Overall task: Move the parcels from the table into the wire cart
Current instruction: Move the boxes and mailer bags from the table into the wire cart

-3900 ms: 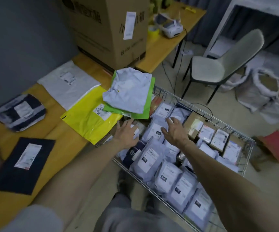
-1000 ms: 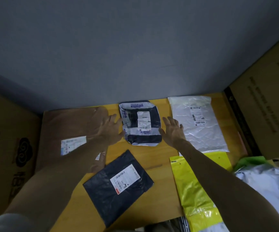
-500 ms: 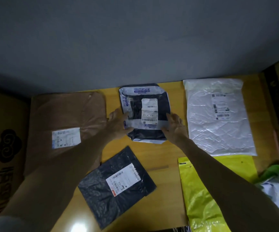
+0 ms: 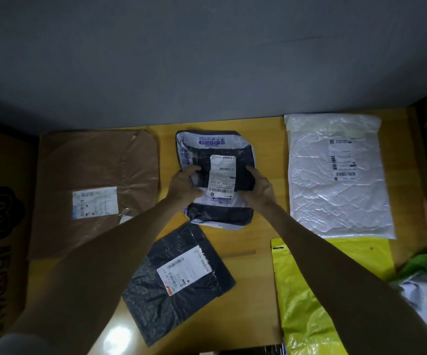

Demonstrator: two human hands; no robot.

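Gripping the crumpled black-and-white plastic parcel [image 4: 220, 213] by its two sides, the left hand [image 4: 184, 185] and right hand [image 4: 258, 188] held it on the yellow wooden table [image 4: 250, 278], near the grey wall [image 4: 207, 60].

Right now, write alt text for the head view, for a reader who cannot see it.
The left hand and right hand grip the sides of a dark-and-white parcel on a yellow table by a grey wall. Around it lie a brown parcel at left, a white parcel at right, and a black parcel and a yellow-green parcel nearer the camera.
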